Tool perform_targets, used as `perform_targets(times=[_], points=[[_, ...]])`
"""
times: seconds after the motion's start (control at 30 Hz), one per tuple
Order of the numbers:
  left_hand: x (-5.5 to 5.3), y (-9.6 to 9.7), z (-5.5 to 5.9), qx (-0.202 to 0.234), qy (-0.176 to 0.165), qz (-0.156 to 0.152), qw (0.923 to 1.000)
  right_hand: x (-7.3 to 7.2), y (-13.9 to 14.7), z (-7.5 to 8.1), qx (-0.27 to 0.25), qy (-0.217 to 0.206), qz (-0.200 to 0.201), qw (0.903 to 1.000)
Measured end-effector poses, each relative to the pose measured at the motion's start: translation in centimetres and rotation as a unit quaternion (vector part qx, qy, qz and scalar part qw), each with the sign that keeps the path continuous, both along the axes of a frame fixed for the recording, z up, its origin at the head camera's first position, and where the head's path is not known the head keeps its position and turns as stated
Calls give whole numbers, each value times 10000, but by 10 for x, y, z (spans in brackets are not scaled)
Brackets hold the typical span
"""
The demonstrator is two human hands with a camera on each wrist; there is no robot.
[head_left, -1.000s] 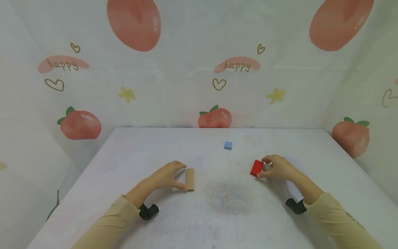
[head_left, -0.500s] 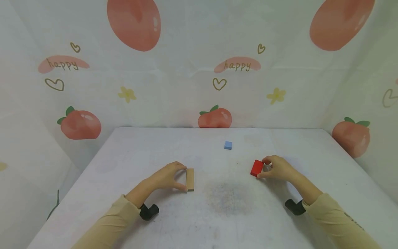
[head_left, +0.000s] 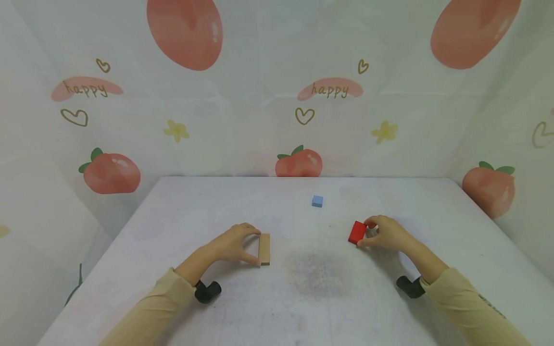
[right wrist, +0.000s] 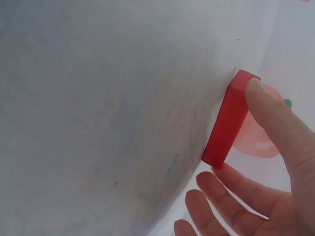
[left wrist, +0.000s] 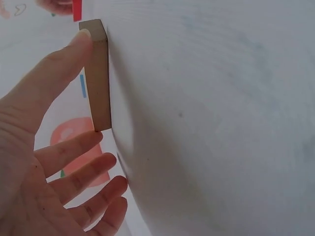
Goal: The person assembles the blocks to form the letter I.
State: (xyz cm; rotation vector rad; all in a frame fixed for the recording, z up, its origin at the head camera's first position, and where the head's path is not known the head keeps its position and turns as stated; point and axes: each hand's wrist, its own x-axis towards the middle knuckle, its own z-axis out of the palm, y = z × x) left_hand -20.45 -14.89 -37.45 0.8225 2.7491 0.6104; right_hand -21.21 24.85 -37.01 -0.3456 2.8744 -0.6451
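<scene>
My left hand (head_left: pixel 231 244) spans the length of a tan wooden block (head_left: pixel 264 249) lying on the table, thumb on its near end and index fingertip at its far end. In the left wrist view the other fingers fan out beside the block (left wrist: pixel 99 83). To the right, a red rectangular block (head_left: pixel 357 232) lies at a slant. My right hand (head_left: pixel 387 234) pinches it end to end between thumb and index finger. The right wrist view shows the thumb on one end of the red block (right wrist: pixel 227 120) and the index fingertip at the opposite end.
A small light-blue block (head_left: pixel 318 201) sits farther back, between the two hands. The white table (head_left: pixel 320 317) has a greyish smudge at its middle. Behind it hangs a printed curtain (head_left: pixel 251 96). Black camera mounts (head_left: pixel 207 292) hang under both wrists.
The thumb and index finger of each hand have closed in slightly on the block's ends. The blocks have stayed in place.
</scene>
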Motion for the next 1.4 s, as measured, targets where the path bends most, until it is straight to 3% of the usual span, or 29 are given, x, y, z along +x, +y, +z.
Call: perform_targets(times=[0.6,1.4], points=[[-2,1,-4,-67,794,-269,9965,0,-1,0,-10,-72,-35,10000],[1,28,1,229,918,-389,9948,1,-1,-1,-24,-99,-70,9999]])
